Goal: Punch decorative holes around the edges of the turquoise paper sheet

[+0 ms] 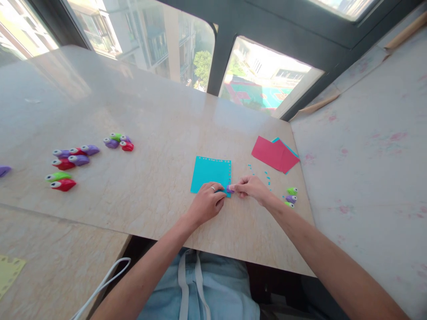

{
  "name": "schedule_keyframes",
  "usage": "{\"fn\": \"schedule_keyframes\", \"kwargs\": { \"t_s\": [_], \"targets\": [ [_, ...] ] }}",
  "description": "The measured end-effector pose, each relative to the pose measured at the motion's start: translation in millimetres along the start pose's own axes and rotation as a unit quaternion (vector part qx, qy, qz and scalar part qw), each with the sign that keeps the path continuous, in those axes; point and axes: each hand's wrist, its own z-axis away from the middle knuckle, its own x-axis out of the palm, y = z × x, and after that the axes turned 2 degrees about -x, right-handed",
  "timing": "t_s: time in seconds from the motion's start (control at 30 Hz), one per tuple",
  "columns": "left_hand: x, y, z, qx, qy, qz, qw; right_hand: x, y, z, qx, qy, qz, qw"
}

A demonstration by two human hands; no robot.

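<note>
Turquoise paper square [210, 174] sits flat on the marble table [160, 133], small holes punched along its top and right edges; left hand [207, 202] presses down on its near edge, fingers curled; right hand [251, 186] pinches a little purple punch [229, 189] at the square's near right corner; red sheets [274, 154] lie right of it, more punches [70, 162] well off left.

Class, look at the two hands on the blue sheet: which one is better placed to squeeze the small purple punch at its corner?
Right. The right hand already pinches the purple punch, while the left hand lies on the blue sheet, pinning it.
</note>
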Motion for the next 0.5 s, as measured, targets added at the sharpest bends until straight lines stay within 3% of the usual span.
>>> {"fn": "schedule_keyframes", "kwargs": {
  "t_s": [0.5],
  "targets": [
    [-0.6,0.7,0.5,0.003,0.005,0.000,1.000,2.8,2.8,-0.8,-0.012,-0.001,-0.038,0.999]
  ]
}}
